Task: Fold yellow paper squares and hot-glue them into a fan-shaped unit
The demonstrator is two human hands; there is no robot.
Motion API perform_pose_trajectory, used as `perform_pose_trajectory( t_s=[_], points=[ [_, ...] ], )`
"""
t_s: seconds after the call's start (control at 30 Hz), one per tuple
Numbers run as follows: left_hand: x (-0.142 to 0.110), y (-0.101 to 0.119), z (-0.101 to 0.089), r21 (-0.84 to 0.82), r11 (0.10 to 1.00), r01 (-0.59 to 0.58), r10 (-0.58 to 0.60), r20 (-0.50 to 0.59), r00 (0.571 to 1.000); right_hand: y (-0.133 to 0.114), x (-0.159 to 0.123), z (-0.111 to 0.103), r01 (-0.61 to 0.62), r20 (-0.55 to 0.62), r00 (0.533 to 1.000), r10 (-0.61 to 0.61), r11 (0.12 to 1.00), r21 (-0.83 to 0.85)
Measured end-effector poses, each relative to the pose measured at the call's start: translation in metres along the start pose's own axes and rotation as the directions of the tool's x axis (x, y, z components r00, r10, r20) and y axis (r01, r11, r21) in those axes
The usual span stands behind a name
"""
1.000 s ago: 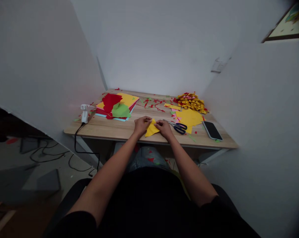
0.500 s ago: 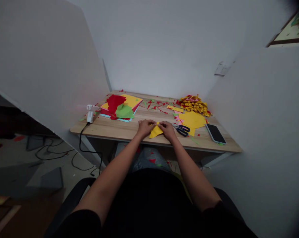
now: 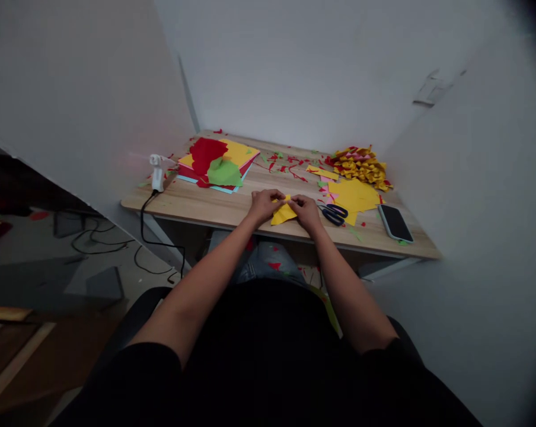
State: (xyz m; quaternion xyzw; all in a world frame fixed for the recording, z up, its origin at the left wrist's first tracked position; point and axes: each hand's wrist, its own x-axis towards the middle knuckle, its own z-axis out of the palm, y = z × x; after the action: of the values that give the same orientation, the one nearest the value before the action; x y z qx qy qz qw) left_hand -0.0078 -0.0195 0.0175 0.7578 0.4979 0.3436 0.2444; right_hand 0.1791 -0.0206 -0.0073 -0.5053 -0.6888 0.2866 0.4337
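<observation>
Near the table's front edge, my left hand [image 3: 265,205] and my right hand [image 3: 307,212] pinch the top of a small piece of yellow paper [image 3: 284,214] between them. The paper is gathered at the fingers and fans out below toward me. Fingertips of both hands are close together and partly hide its upper end. Dark-handled scissors [image 3: 334,214] lie just right of my right hand, blades pointing toward it. Yellow paper sheets [image 3: 356,196] with uneven edges lie beyond the scissors.
A paper stack [image 3: 241,155] with torn red and green pieces lies at the left. A white glue-gun-like device [image 3: 157,173] with a black cord stands at the left edge. Folded yellow paper pieces [image 3: 361,167] are heaped back right. A phone [image 3: 396,223] lies at right; red scraps [image 3: 290,163] litter the table.
The camera view has tilted, so the table appears higher in the picture. Both hands still pinch the yellow paper, which looks slightly more spread at its lower end.
</observation>
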Motion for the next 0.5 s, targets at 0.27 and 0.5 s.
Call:
perform_pose_trajectory(
  t_s=[0.27,0.5],
  points=[
    [0.0018,0.0002,-0.0011,0.065,0.998,0.021,-0.022,0.013,1.000,-0.0058,-0.0009,0.0008,0.010,0.011,1.000,-0.010,1.000,0.012],
    [0.0012,-0.0030,-0.0022,0.056,0.998,0.003,-0.002,-0.021,1.000,-0.0069,-0.0009,0.0019,0.023,0.019,1.000,-0.024,1.000,0.010]
  ],
)
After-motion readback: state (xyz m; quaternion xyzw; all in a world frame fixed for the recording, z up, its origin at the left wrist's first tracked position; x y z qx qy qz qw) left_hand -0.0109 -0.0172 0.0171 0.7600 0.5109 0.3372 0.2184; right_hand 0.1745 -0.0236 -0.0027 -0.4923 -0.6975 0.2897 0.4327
